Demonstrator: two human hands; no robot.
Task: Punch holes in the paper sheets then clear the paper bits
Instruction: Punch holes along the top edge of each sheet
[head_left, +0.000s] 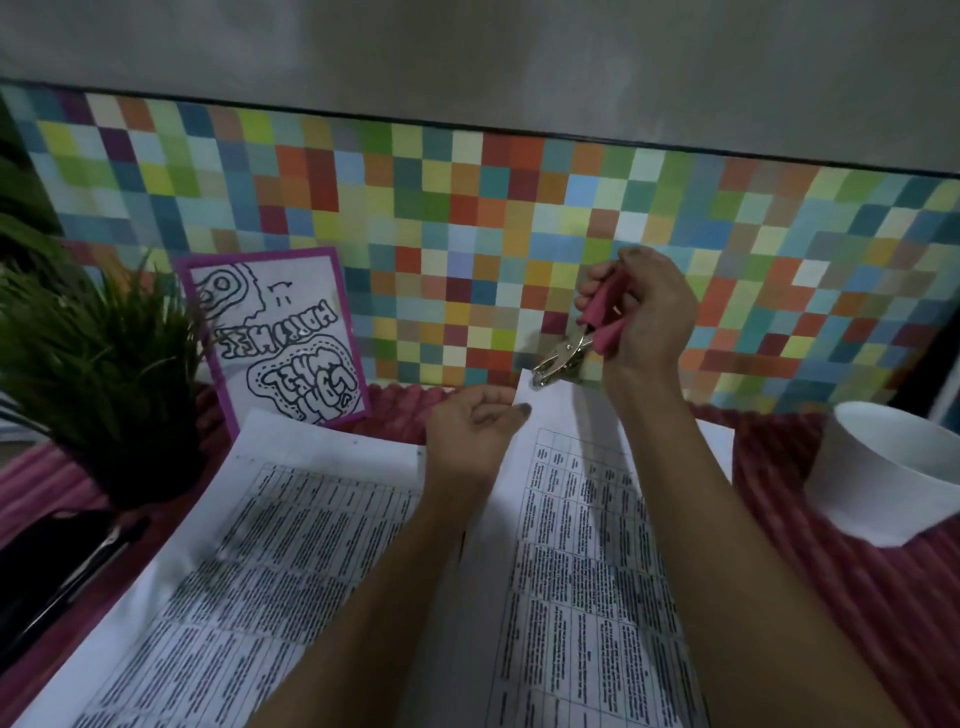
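Note:
My right hand (644, 312) grips the pink handles of a metal hole punch (566, 356). Its silver jaws sit on the top left corner of a printed paper sheet (576, 530). My left hand (478, 426) pinches that sheet's upper left edge and holds the corner lifted. A second printed sheet (249, 561) lies flat to the left, with small punched holes along its top edge. No loose paper bits are clear to see.
A white bowl (893, 478) stands at the right on the pink ribbed cloth (857, 597). A potted green plant (104, 374) stands at the left, dark objects (57, 566) lie below it. A purple-framed drawing (280, 338) leans on the multicoloured checkered wall.

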